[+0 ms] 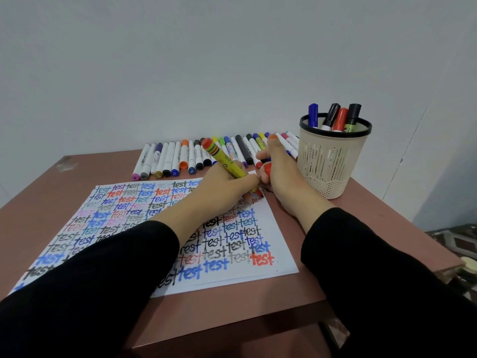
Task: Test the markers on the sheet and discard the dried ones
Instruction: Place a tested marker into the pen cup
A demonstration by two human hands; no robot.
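One yellow marker (227,164) between both hands (222,186) (280,177).

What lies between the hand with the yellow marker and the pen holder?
The right hand, in the head view: it grips an orange cap, its fingers close to the left hand that holds the yellow marker. The pen holder stands just past it.

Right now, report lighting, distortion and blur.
Head view: soft, even light, no glare on the sheet; wide-angle distortion slants the wall seam; slight blur around the yellow marker in the left hand and the orange cap in the right hand.
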